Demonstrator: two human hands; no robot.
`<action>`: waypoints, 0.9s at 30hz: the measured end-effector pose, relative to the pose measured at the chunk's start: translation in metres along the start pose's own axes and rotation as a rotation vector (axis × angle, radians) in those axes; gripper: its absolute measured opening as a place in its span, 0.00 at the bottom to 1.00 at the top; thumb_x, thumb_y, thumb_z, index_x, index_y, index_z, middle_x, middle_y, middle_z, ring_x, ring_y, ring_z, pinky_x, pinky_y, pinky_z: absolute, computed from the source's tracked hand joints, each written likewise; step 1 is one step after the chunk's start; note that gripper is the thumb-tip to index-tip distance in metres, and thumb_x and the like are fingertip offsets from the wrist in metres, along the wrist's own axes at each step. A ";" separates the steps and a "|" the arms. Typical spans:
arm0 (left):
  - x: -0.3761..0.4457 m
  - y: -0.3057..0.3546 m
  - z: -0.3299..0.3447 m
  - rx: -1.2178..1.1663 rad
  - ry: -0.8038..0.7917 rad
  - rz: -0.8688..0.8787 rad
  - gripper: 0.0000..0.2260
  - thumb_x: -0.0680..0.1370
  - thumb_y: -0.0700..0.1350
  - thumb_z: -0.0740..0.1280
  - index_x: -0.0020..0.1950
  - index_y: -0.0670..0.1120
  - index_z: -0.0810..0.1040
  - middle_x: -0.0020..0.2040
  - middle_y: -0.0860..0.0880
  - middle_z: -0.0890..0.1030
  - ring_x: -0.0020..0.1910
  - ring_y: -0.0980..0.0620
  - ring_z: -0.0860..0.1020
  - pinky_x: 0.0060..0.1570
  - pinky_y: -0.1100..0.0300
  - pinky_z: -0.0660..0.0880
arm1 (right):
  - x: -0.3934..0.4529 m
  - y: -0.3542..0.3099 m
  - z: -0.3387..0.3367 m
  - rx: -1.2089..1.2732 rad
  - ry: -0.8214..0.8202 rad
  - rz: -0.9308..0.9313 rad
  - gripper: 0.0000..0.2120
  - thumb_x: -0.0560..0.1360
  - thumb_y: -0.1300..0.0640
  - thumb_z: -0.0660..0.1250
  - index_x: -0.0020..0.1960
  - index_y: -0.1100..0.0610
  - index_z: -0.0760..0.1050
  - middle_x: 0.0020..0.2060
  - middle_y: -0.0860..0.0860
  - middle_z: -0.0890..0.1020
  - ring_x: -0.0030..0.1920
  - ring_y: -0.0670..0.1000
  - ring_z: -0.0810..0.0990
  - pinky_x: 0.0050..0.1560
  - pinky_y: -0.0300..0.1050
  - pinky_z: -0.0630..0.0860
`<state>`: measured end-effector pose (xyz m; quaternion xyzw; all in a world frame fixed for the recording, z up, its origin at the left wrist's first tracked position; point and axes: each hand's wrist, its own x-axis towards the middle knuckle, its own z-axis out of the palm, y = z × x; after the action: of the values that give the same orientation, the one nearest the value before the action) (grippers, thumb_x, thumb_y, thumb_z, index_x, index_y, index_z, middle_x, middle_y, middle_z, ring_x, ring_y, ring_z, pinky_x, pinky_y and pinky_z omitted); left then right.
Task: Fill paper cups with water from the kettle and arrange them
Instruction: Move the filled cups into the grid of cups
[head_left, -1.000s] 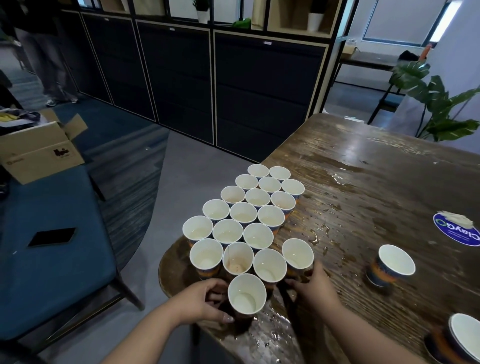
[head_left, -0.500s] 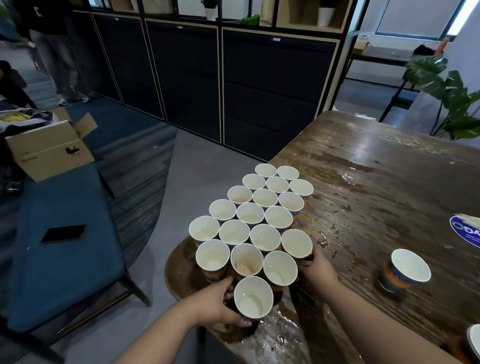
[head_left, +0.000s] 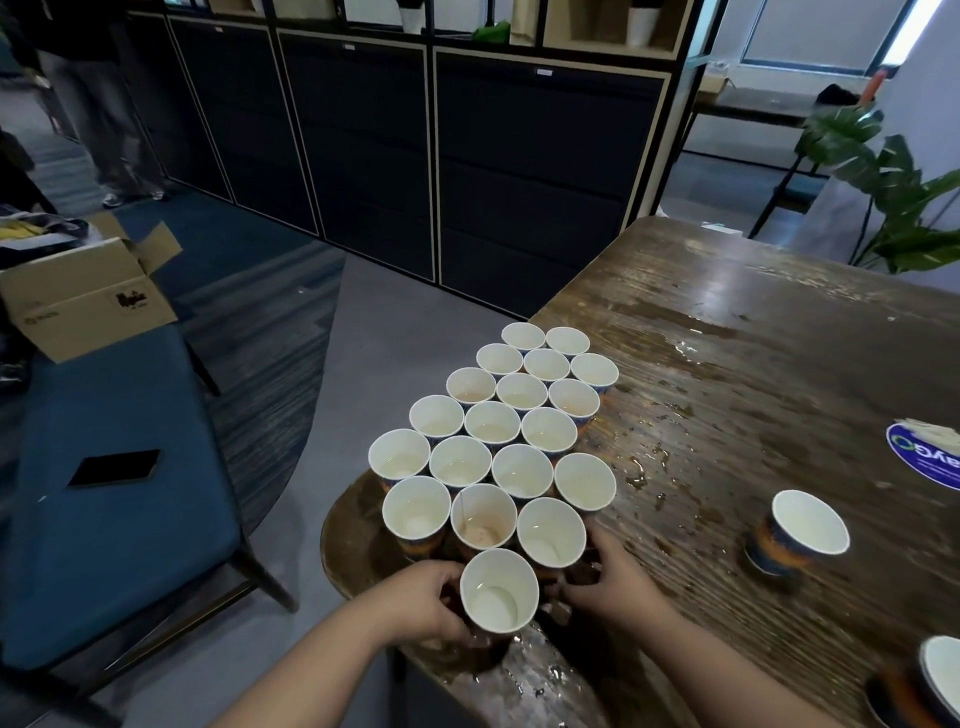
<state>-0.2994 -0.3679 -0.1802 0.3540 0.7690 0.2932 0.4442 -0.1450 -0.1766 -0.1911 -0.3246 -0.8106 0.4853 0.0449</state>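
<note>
Change: right hand (head_left: 610, 582) has shifted from outer cup to nearer cup (head_left: 551, 532), fingers curled at its base.
Left hand (head_left: 434, 603): still grips front cup (head_left: 498, 590).
Meaning: block being tightened.

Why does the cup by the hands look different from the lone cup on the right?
The nearest cup touches the packed cluster and holds water; the lone cup stands apart and looks empty. The left hand holds the nearest cup; nothing touches the lone cup. Both are upright white-lined paper cups.
</note>
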 end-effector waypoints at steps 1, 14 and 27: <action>0.000 0.001 0.001 -0.002 0.000 0.002 0.17 0.65 0.46 0.79 0.50 0.56 0.79 0.43 0.61 0.82 0.40 0.71 0.76 0.46 0.72 0.74 | 0.001 -0.002 0.003 0.014 0.000 -0.017 0.36 0.53 0.46 0.76 0.58 0.38 0.68 0.57 0.39 0.77 0.57 0.38 0.75 0.60 0.37 0.71; -0.002 0.009 0.002 0.048 0.021 0.038 0.20 0.64 0.48 0.79 0.54 0.57 0.80 0.51 0.61 0.82 0.53 0.65 0.78 0.53 0.73 0.72 | -0.003 -0.010 0.006 0.062 0.062 -0.011 0.32 0.55 0.51 0.78 0.54 0.35 0.70 0.53 0.35 0.79 0.56 0.42 0.78 0.57 0.40 0.74; -0.003 0.014 0.002 0.108 0.016 0.042 0.22 0.67 0.48 0.78 0.59 0.54 0.78 0.51 0.61 0.80 0.53 0.63 0.77 0.49 0.74 0.70 | -0.005 -0.005 0.011 0.113 0.060 0.029 0.32 0.66 0.70 0.73 0.61 0.43 0.70 0.53 0.39 0.80 0.49 0.31 0.79 0.48 0.31 0.76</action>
<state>-0.2931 -0.3617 -0.1688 0.3911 0.7796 0.2635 0.4122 -0.1483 -0.1893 -0.1914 -0.3477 -0.7754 0.5210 0.0806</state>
